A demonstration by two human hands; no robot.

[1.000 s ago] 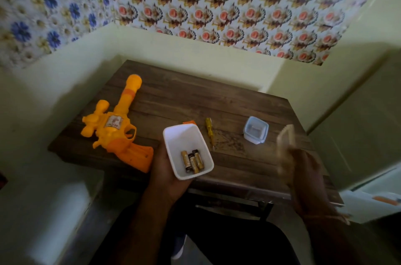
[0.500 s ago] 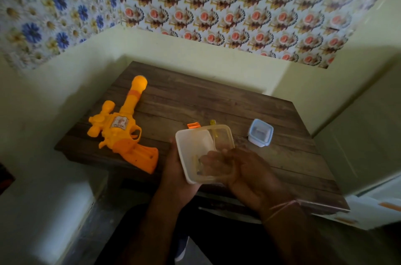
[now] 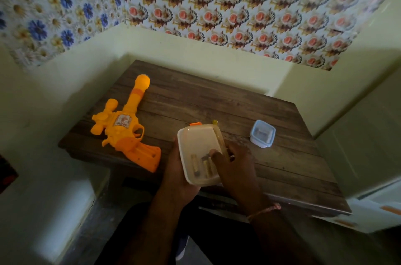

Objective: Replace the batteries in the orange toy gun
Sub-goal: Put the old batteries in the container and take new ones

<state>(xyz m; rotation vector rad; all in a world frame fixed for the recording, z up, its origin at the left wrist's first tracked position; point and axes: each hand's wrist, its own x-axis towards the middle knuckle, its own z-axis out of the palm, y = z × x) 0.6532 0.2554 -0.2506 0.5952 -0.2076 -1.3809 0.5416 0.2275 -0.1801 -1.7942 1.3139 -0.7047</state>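
Now that your right hand [image 3: 233, 163] has pressed the lid back onto the white box [image 3: 200, 155] your left hand [image 3: 176, 174] cups, fingers flat on it, the batteries [image 3: 202, 167] are sealed away (spent ones, probably); the orange toy gun [image 3: 127, 128] lies untouched on the table [image 3: 217, 101], well left.

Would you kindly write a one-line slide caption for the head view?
Left hand holds a lidded white box of batteries, right hand on its lid, orange toy gun lying alongside.
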